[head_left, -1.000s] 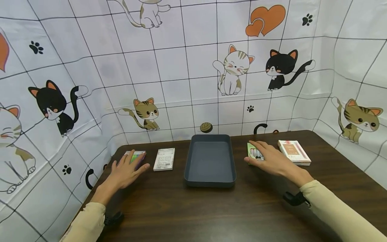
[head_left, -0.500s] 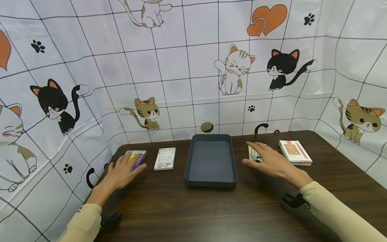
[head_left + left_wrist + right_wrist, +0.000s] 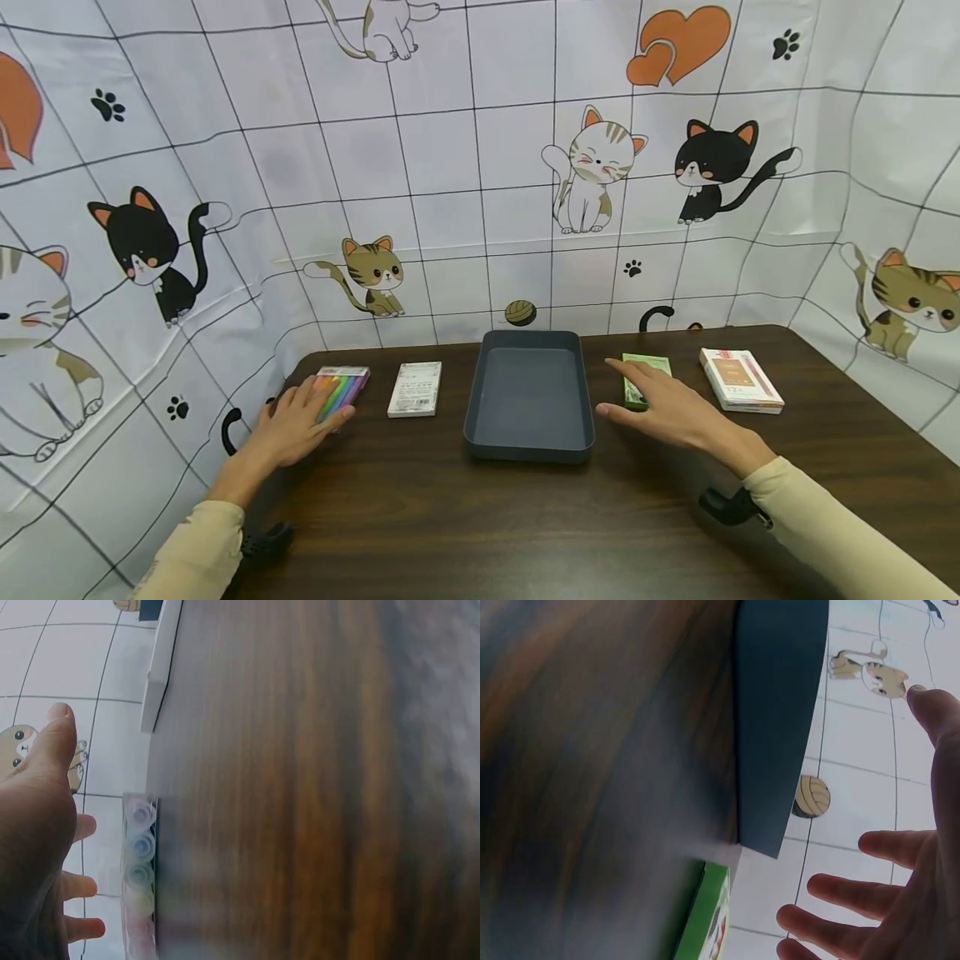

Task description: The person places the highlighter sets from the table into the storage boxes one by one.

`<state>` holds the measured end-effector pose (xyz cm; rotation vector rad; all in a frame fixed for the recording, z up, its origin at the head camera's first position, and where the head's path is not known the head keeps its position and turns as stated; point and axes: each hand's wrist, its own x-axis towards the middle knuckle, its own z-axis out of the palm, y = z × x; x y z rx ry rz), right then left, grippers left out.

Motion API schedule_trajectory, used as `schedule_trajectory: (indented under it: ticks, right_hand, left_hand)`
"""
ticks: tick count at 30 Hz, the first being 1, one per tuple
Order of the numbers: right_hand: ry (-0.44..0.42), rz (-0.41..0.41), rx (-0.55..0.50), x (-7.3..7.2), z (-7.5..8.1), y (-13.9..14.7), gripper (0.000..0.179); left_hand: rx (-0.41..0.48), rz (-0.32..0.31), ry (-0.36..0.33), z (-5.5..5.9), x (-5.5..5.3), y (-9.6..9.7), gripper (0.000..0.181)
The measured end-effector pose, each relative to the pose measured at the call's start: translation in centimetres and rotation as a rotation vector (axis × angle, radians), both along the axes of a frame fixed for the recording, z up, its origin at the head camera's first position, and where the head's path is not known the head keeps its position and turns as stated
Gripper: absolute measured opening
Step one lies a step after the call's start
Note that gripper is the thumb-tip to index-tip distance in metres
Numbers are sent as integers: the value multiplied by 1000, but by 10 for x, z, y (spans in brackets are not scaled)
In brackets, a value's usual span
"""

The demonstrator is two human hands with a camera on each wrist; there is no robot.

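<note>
My left hand (image 3: 296, 423) hovers with spread fingers over the near left side of a flat clear pack of rainbow-coloured pens (image 3: 347, 390). In the left wrist view, the round ends of the pens (image 3: 139, 874) show in a row, with a gap between them and my fingers. On the right, my right hand (image 3: 675, 410) is held over a thin green box (image 3: 654, 363), thumb apart from the fingers, covering part of it. That green box (image 3: 707, 915) lies below the fingers in the right wrist view. Neither hand holds anything.
A dark grey rectangular tray (image 3: 529, 455) stands between the hands. Left of it lies a white printed box (image 3: 416, 390); at the far right is a white box with an orange-brown panel (image 3: 738, 379). A cat-patterned sheet (image 3: 450, 167) hangs behind the brown table (image 3: 480, 533).
Both hands have drawn back slightly, uncovering more of the pen pack and the green box. The head view has turned a little to the left. The boxes and the tray stay in place.
</note>
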<state>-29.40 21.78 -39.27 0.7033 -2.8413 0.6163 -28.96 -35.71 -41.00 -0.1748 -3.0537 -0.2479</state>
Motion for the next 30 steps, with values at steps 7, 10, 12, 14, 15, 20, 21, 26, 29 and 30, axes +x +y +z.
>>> schedule_trajectory:
  ticks: [7, 10, 12, 14, 15, 20, 21, 26, 29, 30]
  right_hand:
    - [-28, 29, 3, 4, -1, -8, 90]
    - [-29, 27, 6, 4, -2, -10, 91]
    - [-36, 35, 10, 5, -5, -14, 94]
    - [-47, 46, 15, 5, -8, -17, 97]
    - [-54, 55, 14, 6, -10, -20, 99]
    - [-98, 52, 8, 9, -16, -29, 106]
    - [-106, 50, 4, 10, -16, -31, 106]
    - [-148, 49, -11, 12, -20, -36, 109]
    - [-154, 52, -14, 12, -20, -38, 109]
    - [-155, 50, -12, 12, -20, -38, 110]
  left_hand:
    - [-12, 20, 0, 2, 0, -8, 89]
    - [1, 19, -12, 3, 2, -11, 90]
    - [9, 14, -20, 3, 2, -13, 89]
    - [23, 0, -17, 2, 3, -17, 87]
    - [30, -6, -13, 1, 3, -19, 86]
    - [59, -32, -4, 1, 3, -24, 81]
    - [64, -31, -10, 1, 3, -24, 81]
    - [80, -18, -30, -1, 3, -27, 82]
    - [90, -12, -32, -1, 3, -28, 83]
    - [93, -10, -33, -1, 3, -28, 83]
